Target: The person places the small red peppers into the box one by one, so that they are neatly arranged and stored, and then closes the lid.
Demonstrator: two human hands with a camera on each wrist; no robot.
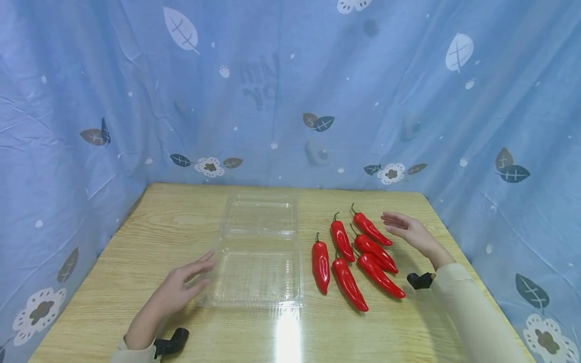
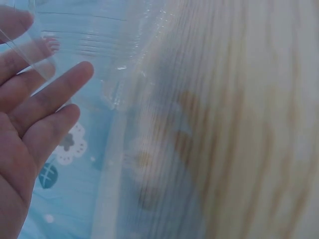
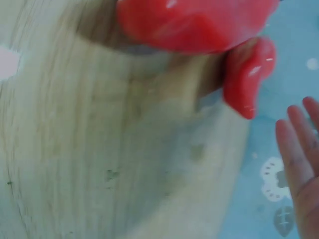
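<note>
A clear plastic clamshell box (image 1: 256, 302) lies opened flat on the table, its lid half (image 1: 260, 214) toward the back. At its front left edge is my left hand (image 1: 179, 287), fingers loosely extended. In the left wrist view, some fingertips show through the clear plastic; whether they touch it I cannot tell. Several red chili peppers (image 1: 320, 267) with green stems lie to the right of the box. My right hand (image 1: 410, 232) hovers just right of the rearmost pepper (image 1: 369, 227), fingers extended and holding nothing. Blurred red peppers (image 3: 199, 22) also appear in the right wrist view.
The wooden table (image 1: 154, 227) carries a bright light reflection in front of the box. A blue curtain (image 1: 272, 101) with leaf and flower prints hangs behind and along both sides. Dark wrist-worn pieces (image 1: 172, 343) sit at both cuffs.
</note>
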